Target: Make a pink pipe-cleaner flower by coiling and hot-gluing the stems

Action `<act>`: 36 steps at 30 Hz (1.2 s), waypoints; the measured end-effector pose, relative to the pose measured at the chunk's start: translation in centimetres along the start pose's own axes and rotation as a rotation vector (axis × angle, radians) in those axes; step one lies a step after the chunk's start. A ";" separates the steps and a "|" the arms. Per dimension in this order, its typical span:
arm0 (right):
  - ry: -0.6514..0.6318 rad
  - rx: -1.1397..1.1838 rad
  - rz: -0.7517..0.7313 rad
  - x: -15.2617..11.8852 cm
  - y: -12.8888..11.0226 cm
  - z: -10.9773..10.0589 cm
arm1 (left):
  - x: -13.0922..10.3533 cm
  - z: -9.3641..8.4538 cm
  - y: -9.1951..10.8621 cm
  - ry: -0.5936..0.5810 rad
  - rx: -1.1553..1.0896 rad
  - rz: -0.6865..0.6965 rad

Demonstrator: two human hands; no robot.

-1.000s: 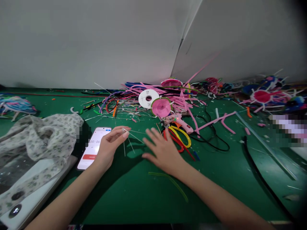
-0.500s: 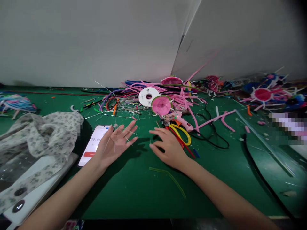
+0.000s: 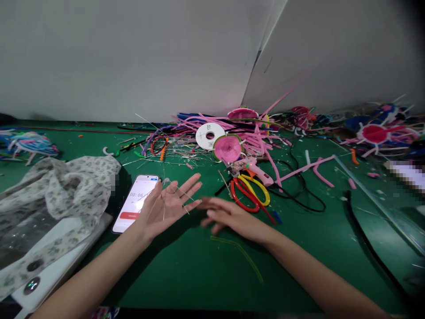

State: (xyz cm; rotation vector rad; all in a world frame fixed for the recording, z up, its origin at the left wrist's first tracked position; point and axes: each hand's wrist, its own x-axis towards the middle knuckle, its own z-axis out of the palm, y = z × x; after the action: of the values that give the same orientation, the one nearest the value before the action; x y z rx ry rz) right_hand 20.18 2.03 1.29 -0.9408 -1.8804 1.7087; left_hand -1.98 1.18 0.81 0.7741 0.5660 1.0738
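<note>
My left hand (image 3: 169, 204) lies palm up with its outer fingers spread. A thin wire frame (image 3: 164, 208) with several pale spokes rests over the palm, held near the thumb and forefinger. Just right of it, my right hand (image 3: 229, 217) is smeared by motion at the fingertips. Its fingers are apart, and I see nothing in them. Below the right hand, a bent yellow-green strip (image 3: 237, 250) lies on the green table (image 3: 186, 274). Beyond that hand are pliers with a red handle (image 3: 244, 195) and a yellow handle (image 3: 260, 190).
A phone (image 3: 129, 216) showing a timer lies beside my left wrist. Patterned cloth (image 3: 83, 186) is heaped at the left. Farther back are a white disc (image 3: 206, 133), a pink coiled round (image 3: 228, 148), a pink glue gun (image 3: 259, 170) and its black cord (image 3: 308, 208).
My right hand has shifted down and left toward my left fingertips, uncovering the red handle. The left hand stays palm up with the wire frame. The whole view has shifted slightly.
</note>
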 end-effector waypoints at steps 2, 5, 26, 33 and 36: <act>0.340 -0.193 -0.174 0.2 0.3 -0.1 | 0.0 -0.1 -0.1 0.002 -0.013 -0.023; 0.451 -0.382 -0.326 -0.2 -0.2 0.2 | 0.0 -0.1 -0.1 -0.007 -0.070 -0.045; 0.524 -0.656 -0.404 -2.7 -2.9 -3.0 | -0.1 -0.2 -0.1 0.005 -0.095 -0.037; 0.203 -1.146 -0.224 -1.8 -0.5 -6.5 | -0.2 -0.2 -0.2 -0.026 -0.161 -0.044; 0.261 -1.099 -0.336 -1.5 -0.6 -6.2 | -0.1 -0.1 -0.2 -0.045 -0.188 -0.049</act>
State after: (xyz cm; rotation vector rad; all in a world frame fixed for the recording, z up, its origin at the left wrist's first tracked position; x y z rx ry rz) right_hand 25.45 5.19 2.96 -1.0197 -2.5671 0.2402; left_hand -2.03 1.05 0.60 0.6150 0.4366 1.0456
